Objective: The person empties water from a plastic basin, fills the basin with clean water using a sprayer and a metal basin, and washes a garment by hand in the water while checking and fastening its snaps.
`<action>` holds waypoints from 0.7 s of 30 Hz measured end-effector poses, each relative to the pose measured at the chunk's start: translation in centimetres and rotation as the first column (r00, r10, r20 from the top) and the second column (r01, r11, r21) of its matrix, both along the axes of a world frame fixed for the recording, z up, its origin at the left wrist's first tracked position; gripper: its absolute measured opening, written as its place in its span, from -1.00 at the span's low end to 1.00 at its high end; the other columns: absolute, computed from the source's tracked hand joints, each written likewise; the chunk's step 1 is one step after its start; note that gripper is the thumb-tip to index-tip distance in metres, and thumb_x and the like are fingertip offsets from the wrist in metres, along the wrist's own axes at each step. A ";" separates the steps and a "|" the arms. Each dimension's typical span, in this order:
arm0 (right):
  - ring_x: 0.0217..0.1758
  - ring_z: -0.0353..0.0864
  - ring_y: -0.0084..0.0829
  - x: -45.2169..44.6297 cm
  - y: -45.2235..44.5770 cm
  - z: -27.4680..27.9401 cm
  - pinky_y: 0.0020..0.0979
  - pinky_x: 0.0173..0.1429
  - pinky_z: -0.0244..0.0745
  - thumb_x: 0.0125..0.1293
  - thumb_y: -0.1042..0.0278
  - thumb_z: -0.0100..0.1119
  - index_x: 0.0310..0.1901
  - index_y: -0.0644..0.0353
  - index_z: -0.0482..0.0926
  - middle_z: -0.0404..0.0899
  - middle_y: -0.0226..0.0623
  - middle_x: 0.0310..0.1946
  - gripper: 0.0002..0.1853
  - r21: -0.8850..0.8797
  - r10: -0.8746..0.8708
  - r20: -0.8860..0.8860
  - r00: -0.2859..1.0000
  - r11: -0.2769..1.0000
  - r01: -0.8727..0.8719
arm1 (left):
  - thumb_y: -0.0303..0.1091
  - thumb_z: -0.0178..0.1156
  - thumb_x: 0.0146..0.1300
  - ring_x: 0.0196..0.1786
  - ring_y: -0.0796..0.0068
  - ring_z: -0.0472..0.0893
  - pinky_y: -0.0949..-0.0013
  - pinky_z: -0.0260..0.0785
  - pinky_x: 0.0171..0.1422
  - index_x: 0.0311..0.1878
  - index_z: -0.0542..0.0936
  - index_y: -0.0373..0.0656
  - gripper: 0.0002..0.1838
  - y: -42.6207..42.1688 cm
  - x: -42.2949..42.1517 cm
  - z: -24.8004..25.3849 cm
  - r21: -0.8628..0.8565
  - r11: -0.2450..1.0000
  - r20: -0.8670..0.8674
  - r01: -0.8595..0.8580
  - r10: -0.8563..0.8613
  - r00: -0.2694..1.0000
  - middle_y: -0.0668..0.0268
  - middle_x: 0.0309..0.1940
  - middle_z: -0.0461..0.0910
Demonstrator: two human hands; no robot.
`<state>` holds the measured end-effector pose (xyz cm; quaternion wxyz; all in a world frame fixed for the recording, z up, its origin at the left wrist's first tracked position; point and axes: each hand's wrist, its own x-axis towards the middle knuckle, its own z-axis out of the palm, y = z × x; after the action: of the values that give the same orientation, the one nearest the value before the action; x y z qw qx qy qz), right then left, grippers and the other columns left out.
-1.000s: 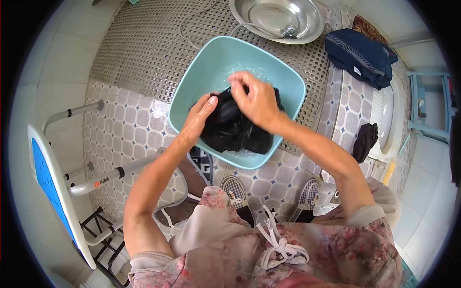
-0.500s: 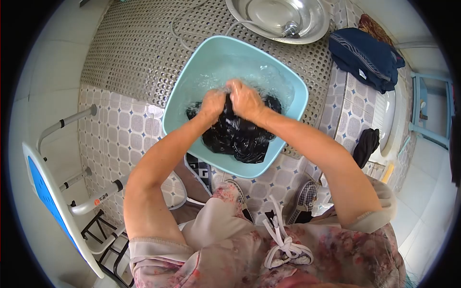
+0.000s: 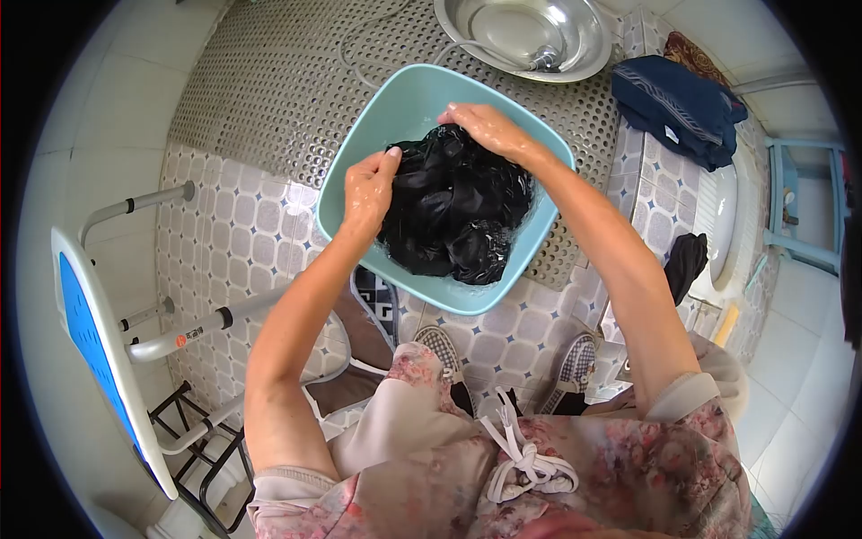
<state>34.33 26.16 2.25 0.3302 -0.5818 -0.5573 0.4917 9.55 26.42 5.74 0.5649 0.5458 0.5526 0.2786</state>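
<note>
In the head view, I am looking down at my two wet hands over a blue-green tub. A big black cloth is lying bunched up inside the tub, and it is looking wet and shiny. Some water is showing around it, near the tub's right wall.

My left hand is holding the cloth at its left side, near the far end. My thumb is pressing on the edge and my fingers are curling in, so I am pinching it. My right hand is touching the far edge of the cloth, with the palm turning down. My thumb is hiding there, so I cannot tell if that hand is gripping tight.

The tub is sitting partly on a mat full of holes and partly over the floor tiles. Just past the tub, a shiny metal bowl is holding a shower head. Over on the right, a dark blue cloth is lying in a heap, and a small black cloth is lying nearer to me. On the left, a seat with a blue top is standing near the wall.
</note>
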 end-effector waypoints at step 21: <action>0.03 0.51 -0.01 3.8 -9.0 8.4 -0.11 0.26 0.36 0.09 0.15 0.47 0.18 0.21 0.52 0.59 -0.03 -0.04 -0.37 0.270 0.028 0.600 0.800 0.934 -0.235 | -0.28 0.16 0.51 -0.53 0.79 0.26 0.60 0.06 -0.48 -0.28 0.65 -0.17 -0.76 2.0 -1.0 11.0 0.379 0.889 0.515 -0.259 0.031 0.857 0.55 -0.50 0.46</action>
<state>38.13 17.14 10.60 0.1994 -0.6004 -0.7455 0.2095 8.59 28.38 16.70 0.5278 0.5235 0.3534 0.5679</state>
